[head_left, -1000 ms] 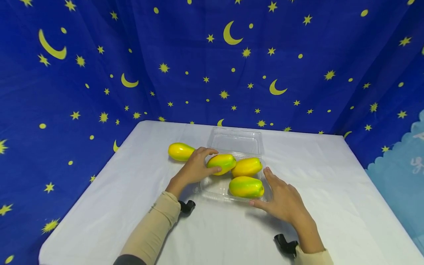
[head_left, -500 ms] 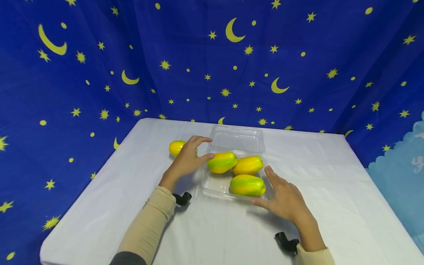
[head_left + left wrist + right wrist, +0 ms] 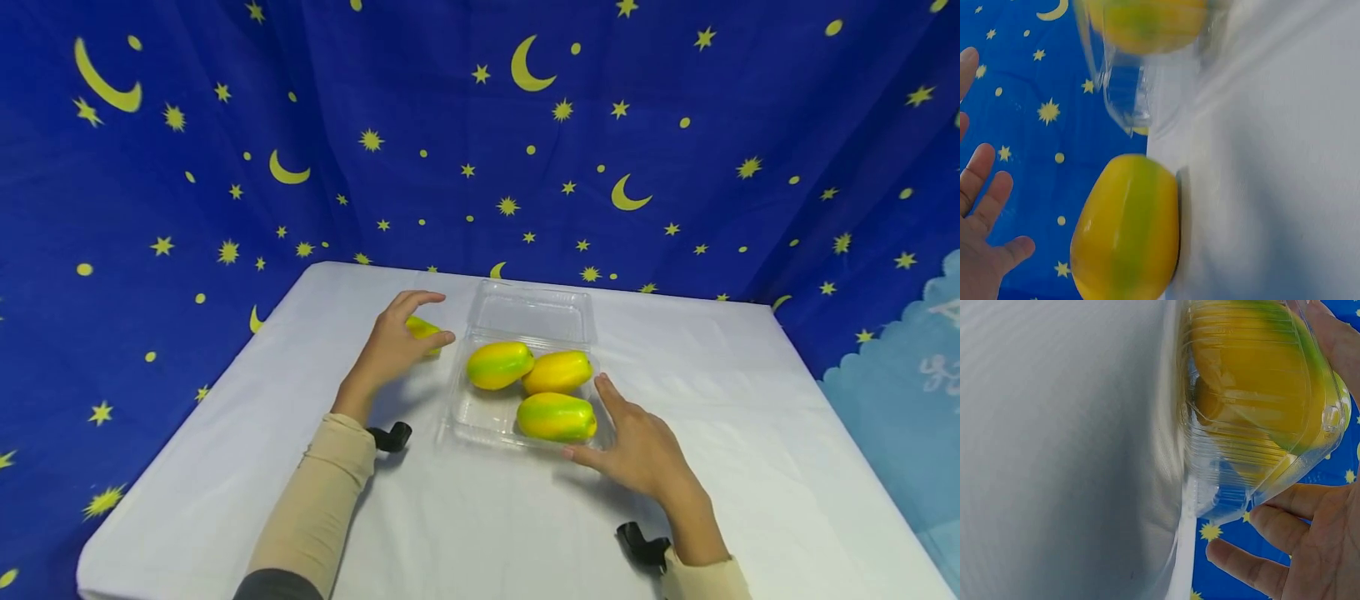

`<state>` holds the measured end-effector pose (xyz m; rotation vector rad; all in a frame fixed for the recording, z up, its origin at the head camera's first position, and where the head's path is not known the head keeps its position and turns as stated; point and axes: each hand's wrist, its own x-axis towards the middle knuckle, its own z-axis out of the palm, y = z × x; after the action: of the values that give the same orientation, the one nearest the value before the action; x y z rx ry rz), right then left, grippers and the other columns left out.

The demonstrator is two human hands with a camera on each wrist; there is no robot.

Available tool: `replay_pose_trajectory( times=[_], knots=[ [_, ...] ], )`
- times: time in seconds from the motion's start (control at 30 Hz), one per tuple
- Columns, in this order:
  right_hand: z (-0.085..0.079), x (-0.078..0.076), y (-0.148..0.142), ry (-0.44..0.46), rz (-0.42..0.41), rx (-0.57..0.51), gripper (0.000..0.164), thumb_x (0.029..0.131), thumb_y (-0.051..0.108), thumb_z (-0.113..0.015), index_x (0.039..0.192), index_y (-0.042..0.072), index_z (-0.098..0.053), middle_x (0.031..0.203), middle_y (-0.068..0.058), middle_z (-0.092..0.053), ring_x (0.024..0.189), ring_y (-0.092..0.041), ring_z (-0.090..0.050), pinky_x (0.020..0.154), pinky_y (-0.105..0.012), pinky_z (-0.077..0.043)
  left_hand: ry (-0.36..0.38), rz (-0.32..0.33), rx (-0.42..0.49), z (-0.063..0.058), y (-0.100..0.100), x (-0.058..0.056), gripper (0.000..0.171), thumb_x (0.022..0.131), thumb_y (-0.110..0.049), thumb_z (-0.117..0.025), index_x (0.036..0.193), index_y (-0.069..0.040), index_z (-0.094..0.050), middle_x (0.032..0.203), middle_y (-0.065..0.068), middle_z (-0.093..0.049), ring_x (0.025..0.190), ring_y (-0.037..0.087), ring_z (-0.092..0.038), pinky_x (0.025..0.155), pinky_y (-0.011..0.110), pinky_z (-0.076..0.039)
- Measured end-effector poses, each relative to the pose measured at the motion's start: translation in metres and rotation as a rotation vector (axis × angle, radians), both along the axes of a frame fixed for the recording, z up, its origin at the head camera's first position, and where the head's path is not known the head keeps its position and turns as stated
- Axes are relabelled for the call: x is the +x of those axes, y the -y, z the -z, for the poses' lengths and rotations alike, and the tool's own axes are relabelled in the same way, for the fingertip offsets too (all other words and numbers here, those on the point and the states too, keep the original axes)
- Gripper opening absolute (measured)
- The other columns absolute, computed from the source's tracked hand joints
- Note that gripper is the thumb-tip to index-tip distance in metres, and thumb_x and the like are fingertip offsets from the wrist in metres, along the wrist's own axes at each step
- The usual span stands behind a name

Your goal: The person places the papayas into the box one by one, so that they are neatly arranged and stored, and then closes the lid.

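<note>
A clear plastic clamshell box (image 3: 480, 421) lies with its lid (image 3: 531, 315) folded back. In it are three yellow-green papayas: one at the back left (image 3: 499, 365), one at the back right (image 3: 558, 372) and one in front (image 3: 557, 417). My left hand (image 3: 386, 342) is spread beside another papaya (image 3: 422, 329) on the table, left of the box, partly hiding it. In the left wrist view, a gap separates the fingers from this papaya (image 3: 1125, 231). My right hand (image 3: 641, 446) rests against the box's right front corner, its fingers nearly straight, touching the plastic wall (image 3: 1260, 444).
A white cloth covers the table (image 3: 487, 517). Behind it and at the left hangs a blue curtain (image 3: 420, 100) with yellow moons and stars. A light-blue scalloped patch (image 3: 900, 400) shows at the right. Black camera mounts (image 3: 390, 437) sit at both wrists.
My left hand has let go of the back-left papaya in the box and moved left to the papaya outside. My right hand has stayed at the box corner.
</note>
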<state>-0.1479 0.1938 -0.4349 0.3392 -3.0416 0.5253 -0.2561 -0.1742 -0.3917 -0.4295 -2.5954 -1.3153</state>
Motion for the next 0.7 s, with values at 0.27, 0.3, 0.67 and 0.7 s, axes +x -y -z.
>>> replay_pose_trajectory(
  times=[0.27, 0.3, 0.67, 0.7],
  knots=[
    [0.001, 0.000, 0.000, -0.018, -0.001, 0.003, 0.121, 0.073, 0.085, -0.062, 0.160, 0.009, -0.024, 0.159, -0.014, -0.039, 0.129, -0.045, -0.055, 0.101, -0.064, -0.047, 0.010, -0.059, -0.011, 0.004, 0.018, -0.005, 0.059, 0.083, -0.038, -0.082, 0.136, -0.030, -0.058, 0.145, -0.002, -0.051, 0.140, 0.023, -0.043, 0.117, 0.052, -0.034],
    [0.001, 0.000, -0.001, -0.021, -0.004, 0.003, 0.121, 0.073, 0.085, -0.062, 0.160, 0.009, -0.024, 0.159, -0.014, -0.039, 0.129, -0.045, -0.055, 0.101, -0.064, -0.047, 0.021, -0.065, -0.013, 0.005, 0.021, -0.006, 0.059, 0.083, -0.039, -0.082, 0.136, -0.030, -0.058, 0.146, -0.001, -0.050, 0.140, 0.024, -0.043, 0.118, 0.051, -0.034],
    [0.000, 0.000, 0.000, -0.002, -0.003, -0.004, 0.121, 0.073, 0.085, -0.061, 0.160, 0.010, -0.022, 0.159, -0.013, -0.039, 0.130, -0.045, -0.054, 0.101, -0.064, -0.046, 0.093, -0.114, -0.055, 0.021, 0.041, -0.012, 0.063, 0.084, -0.036, -0.082, 0.140, -0.021, -0.057, 0.151, 0.009, -0.047, 0.143, 0.033, -0.040, 0.119, 0.056, -0.030],
    [0.000, 0.000, 0.000, 0.000, -0.004, -0.004, 0.121, 0.073, 0.085, -0.061, 0.160, 0.010, -0.022, 0.159, -0.013, -0.038, 0.130, -0.045, -0.054, 0.102, -0.064, -0.046, 0.096, -0.116, -0.054, 0.024, 0.041, -0.012, 0.063, 0.083, -0.036, -0.082, 0.139, -0.020, -0.058, 0.150, 0.010, -0.048, 0.142, 0.034, -0.041, 0.119, 0.055, -0.030]
  ],
)
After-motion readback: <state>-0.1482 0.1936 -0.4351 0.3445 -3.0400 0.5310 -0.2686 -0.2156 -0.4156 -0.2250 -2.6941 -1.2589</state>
